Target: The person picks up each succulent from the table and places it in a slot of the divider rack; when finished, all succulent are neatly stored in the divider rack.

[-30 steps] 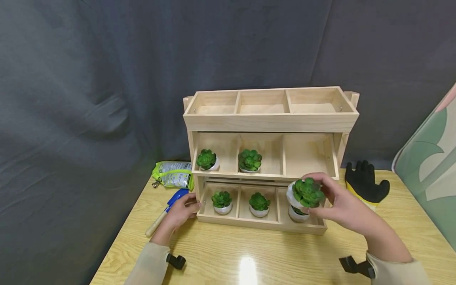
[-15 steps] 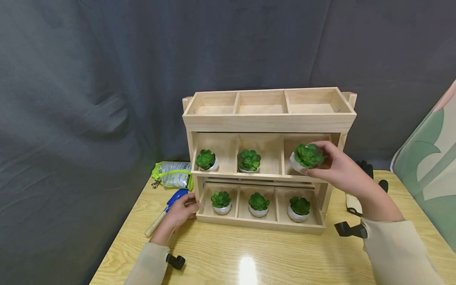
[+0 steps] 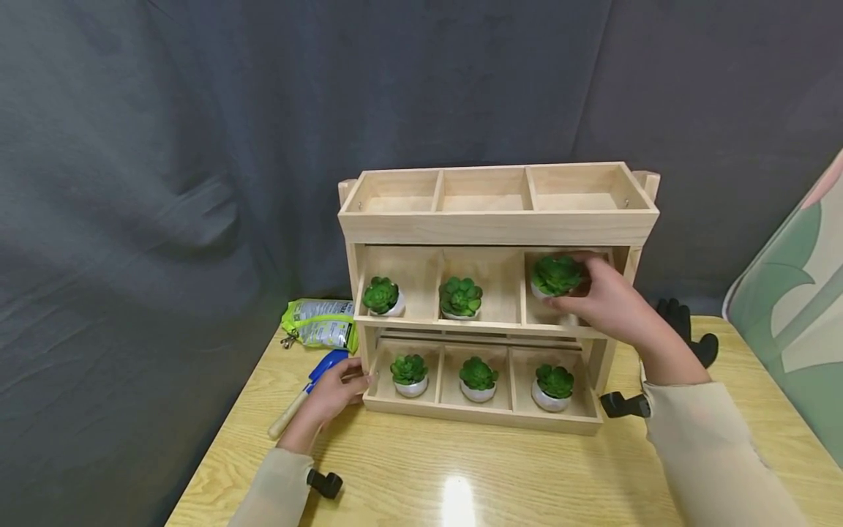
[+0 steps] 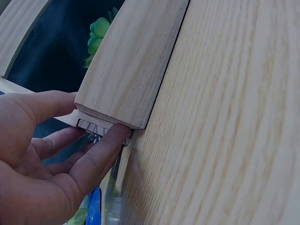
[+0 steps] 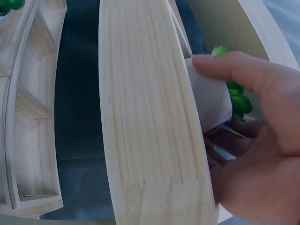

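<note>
My right hand point(image 3: 609, 300) holds a potted succulent point(image 3: 556, 277) by its white pot, inside the right compartment of the middle tier. In the right wrist view, the thumb lies along the white pot point(image 5: 208, 98) behind the tier's front board. My left hand point(image 3: 337, 391) grips the lower left corner of the wooden plant shelf point(image 3: 497, 228), its thumb and fingers around the end of the bottom tray point(image 4: 126, 70). Two more succulents, a left one point(image 3: 382, 296) and a middle one point(image 3: 461, 298), stand in the middle tier. Three potted succulents point(image 3: 478, 377) fill the bottom tier's compartments, one in each.
The top tier point(image 3: 497, 227) has three bare compartments. Left of the shelf lie a green-and-grey bag point(image 3: 323, 322) and a blue trowel point(image 3: 327, 362) with a wooden handle. A black glove point(image 3: 705, 350) lies on the table point(image 3: 395, 468) at right, partly behind the right forearm.
My right hand has lifted the succulent from in front of the bottom tier to the middle tier, then moved it back into the right compartment. My left hand stays at the corner.
</note>
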